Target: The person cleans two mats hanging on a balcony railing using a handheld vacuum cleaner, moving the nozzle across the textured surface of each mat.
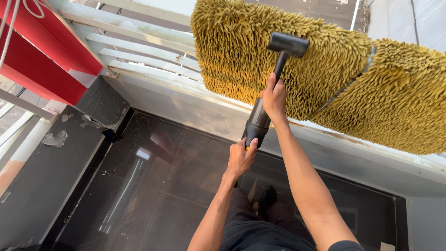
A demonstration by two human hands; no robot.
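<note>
Hands grip one black rubber mallet (272, 81) in the head view. Right hand (274, 98) is clamped around the thin neck of the handle, just below the head. Left hand (240, 159) is closed on the thick butt end lower down. Its head rests against a shaggy yellow rug (325, 79) draped over a white railing (153, 60). Below lie dark glossy floor tiles (158, 181), with a red panel (42, 51) at upper left.

A shaggy mustard-yellow rug (325, 79) hangs over a white railing (153, 56). Against the rug, a black mallet (274, 79). Below the rug, glossy dark brown floor tiles (162, 186); left, red panels (42, 51).
</note>
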